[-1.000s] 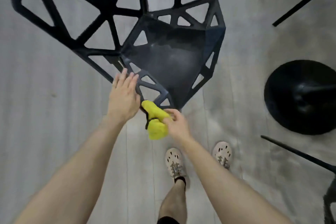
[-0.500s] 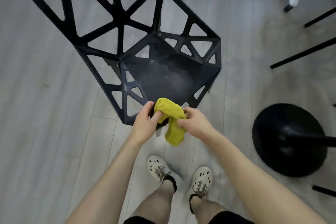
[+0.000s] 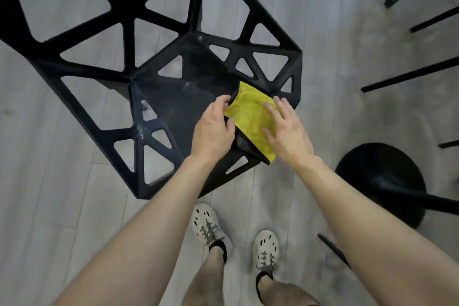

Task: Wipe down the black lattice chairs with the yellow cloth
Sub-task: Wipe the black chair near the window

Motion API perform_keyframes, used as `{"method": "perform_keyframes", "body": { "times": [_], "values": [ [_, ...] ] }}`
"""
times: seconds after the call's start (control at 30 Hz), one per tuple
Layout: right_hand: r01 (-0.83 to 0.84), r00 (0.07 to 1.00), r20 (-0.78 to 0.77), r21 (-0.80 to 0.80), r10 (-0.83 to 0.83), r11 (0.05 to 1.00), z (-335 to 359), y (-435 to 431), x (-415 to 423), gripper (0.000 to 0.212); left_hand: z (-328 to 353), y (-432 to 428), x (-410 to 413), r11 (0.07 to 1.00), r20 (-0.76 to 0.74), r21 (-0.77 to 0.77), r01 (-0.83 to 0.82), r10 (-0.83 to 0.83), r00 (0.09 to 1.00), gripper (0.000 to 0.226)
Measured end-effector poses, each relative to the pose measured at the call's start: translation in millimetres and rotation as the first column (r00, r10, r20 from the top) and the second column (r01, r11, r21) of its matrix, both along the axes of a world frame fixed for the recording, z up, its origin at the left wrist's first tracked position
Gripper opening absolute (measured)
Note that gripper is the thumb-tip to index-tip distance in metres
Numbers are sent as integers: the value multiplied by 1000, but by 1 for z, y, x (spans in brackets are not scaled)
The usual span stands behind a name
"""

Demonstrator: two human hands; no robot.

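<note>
Starting from the left on my feed: the black lattice chair (image 3: 129, 77) fills most of the view, its triangle-cutout back toward the top left and its solid seat panel (image 3: 183, 99) in the middle, with a few pale smears on it that look unwiped to me. Next comes the left hand (image 3: 213, 126), fingers curled in and thumb tucked against the left edge of the yellow cloth (image 3: 250, 117), so it seems to be pinching that edge, though I can't rule out that it's also hooked on the chair rim underneath. The big change is that half a second ago the cloth was a bunched wad dangling between both hands at the seat's near corner. Now it's opened out flat and laid over the seat's right front edge. The right hand (image 3: 288, 136) has let go of its pinch and lies flat on top, fingers straight and spread apart, pressing down. My read is that the re-folding is done and a proper wipe along that edge is about to start, with most of this chair left to do. Below the hands are the pale perforated shoes (image 3: 206, 218), and further right are a round black table base (image 3: 367, 171) and some thin black legs (image 3: 407, 74). As for brands or writing, I can't read any on the cloth, chair or shoes.
</note>
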State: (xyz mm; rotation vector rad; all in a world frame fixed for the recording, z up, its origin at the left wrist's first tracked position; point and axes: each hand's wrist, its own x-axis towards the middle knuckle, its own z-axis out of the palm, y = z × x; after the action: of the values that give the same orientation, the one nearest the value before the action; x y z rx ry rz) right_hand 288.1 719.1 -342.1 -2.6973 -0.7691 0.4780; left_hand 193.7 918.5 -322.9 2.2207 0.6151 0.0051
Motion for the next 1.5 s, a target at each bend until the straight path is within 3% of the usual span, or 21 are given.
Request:
{"method": "perform_keyframes", "body": {
  "times": [0.13, 0.27, 0.57, 0.83, 0.93, 1.07, 1.27, 1.5],
  "values": [
    [-388, 909, 140, -53, 392, 920, -23, 9, 9, 60, -27, -35, -64, 941, 173, 337, -29, -32, 984, 39],
    [-510, 837, 149, -134, 526, 850, -37, 10, 15, 58, -61, -66, -102, 889, 176, 454, -51, -33, 984, 54],
    [-463, 839, 195, -232, 508, 855, -43, 20, -5, 71, -100, -52, -120, 823, 195, 560, -97, -17, 981, 64],
    [-632, 704, 239, -216, 668, 744, -39, 86, -11, 79, -101, 48, -147, 741, 148, 664, -94, -7, 989, 66],
    [-604, 737, 238, -189, 633, 774, -46, 110, -29, 76, -92, 80, -148, 756, 158, 646, -103, 0, 987, 64],
    [-587, 751, 245, -178, 613, 790, -46, 119, -37, 76, -80, 111, -150, 691, 168, 700, -180, 85, 982, 56],
    [-569, 747, 322, -141, 581, 810, -66, 134, -23, 77, -96, 128, -152, 680, 181, 712, -177, 66, 981, 51],
    [-570, 786, 184, -150, 589, 808, -61, 196, 13, 76, -103, 136, -151, 640, 263, 727, -248, 74, 962, 48]
  ]
}}
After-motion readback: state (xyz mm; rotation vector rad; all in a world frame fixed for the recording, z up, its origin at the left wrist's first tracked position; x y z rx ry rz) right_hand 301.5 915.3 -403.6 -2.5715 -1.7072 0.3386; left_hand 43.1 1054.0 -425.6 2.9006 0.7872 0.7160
